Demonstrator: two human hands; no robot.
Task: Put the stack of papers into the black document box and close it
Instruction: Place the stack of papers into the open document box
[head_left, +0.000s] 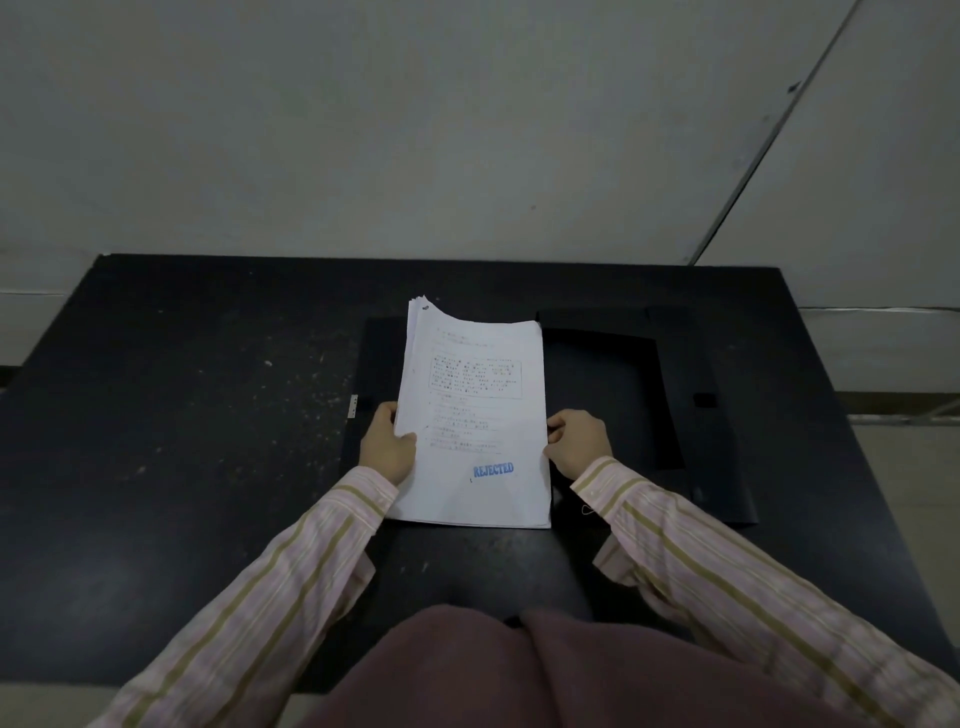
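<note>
Item: stack of papers (475, 415), white, printed, top sheet stamped "REJECTED" in blue near its lower right. We hold it by its two long edges, about halfway down. Far left corner lifts and fans slightly; the sheets there are not flush.

Item: left hand (387, 447), curled on the left edge of the stack, thumb on the top sheet, fingers hidden beneath.

Item: right hand (579, 441), closed on the right edge in the same manner, fingertips pinching the margin.

Item: black document box (675, 415), lying open and flat on the black table (182, 415). One panel shows under and to the left of the stack, with a small pale clasp (354, 406) at its outer edge; the other panel, with its raised walls and flap, spreads to the right. Black on black makes the exact walls hard to read, and we cannot tell whether the stack already rests on the left panel or hangs just above it.

Step in hand, as we judge it: seating the stack inside the box.

Handling notes: we keep both grips level so the sheets do not slide, square the fanned far corner against a wall before letting go, lower the stack flat inside the panel's outline, and release only once every edge lies within. Stray corners would catch when the cover folds over, so we press them down first
</note>
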